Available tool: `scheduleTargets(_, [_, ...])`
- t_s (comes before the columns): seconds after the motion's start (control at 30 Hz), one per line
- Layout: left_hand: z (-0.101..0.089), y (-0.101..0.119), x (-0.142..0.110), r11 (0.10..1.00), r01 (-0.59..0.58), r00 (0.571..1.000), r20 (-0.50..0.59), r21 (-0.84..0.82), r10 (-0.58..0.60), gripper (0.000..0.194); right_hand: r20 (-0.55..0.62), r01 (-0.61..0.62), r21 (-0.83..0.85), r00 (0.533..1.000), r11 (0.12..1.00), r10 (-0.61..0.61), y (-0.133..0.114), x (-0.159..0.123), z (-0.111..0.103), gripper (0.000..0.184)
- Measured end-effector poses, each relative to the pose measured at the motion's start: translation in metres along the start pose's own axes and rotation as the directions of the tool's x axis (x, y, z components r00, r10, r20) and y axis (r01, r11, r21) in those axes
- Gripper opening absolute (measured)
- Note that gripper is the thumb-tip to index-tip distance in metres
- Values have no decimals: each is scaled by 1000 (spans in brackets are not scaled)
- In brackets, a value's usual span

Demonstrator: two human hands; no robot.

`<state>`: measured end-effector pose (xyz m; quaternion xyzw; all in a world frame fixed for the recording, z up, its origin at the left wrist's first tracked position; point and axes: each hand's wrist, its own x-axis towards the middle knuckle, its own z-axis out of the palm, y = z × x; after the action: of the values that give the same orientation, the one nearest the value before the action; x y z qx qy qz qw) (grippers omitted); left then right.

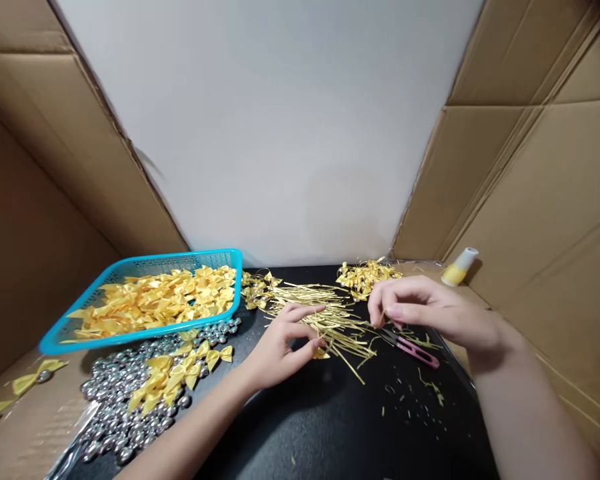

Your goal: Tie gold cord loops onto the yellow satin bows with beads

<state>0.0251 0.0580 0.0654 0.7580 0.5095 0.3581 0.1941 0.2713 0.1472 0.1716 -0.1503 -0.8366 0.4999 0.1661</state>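
Over the middle of the black table, my left hand (289, 347) pinches a small yellow ribbon bow (321, 353) between thumb and fingers, its index finger stretched out. The bow is mostly hidden by the fingertips. Beneath and beyond that hand lies a loose pile of thin gold tie strips (343, 327). My right hand (423, 307) is closed to the right of the pile, with a short bit of gold strip showing at its fingertips. Just under it lie pink-handled scissors (417, 351), their blades partly covered.
A blue basket (240, 287) full of yellow bows stands at the left. In front of it are silver beads (115, 380) with several bows on top. Tied bows (365, 277) lie at the back. A yellow-and-white spool (459, 267) stands right. Cardboard walls flank the table.
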Motion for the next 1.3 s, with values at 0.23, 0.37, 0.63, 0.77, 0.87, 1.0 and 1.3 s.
scheduleTargets(0.23, [28,-5,-19,999,-34,990,136,34,29,18,173,-271,91,952,958,253,7,1,3,33])
scheduleTargets(0.37, [35,-8,-22,997,-70,991,118,40,65,17,169,-271,53,951,961,259,8,6,5,32])
scheduleTargets(0.63, [32,-17,-30,954,-208,974,140,214,181,21,134,-236,-133,958,963,254,2,10,8,34])
scheduleTargets(0.77, [27,-14,-32,937,-239,970,24,255,240,16,91,-238,-180,962,955,257,1,9,9,36])
scheduleTargets(0.87, [26,-11,-33,940,-223,957,-125,259,262,11,67,-203,-181,974,962,218,1,9,12,35])
scheduleTargets(1.0, [26,-8,-33,941,-235,926,-239,244,294,11,46,-168,-221,982,961,183,-2,10,16,35])
scheduleTargets(1.3, [36,-7,-32,966,-170,975,-107,197,193,18,41,-116,-272,990,955,132,-12,12,27,31])
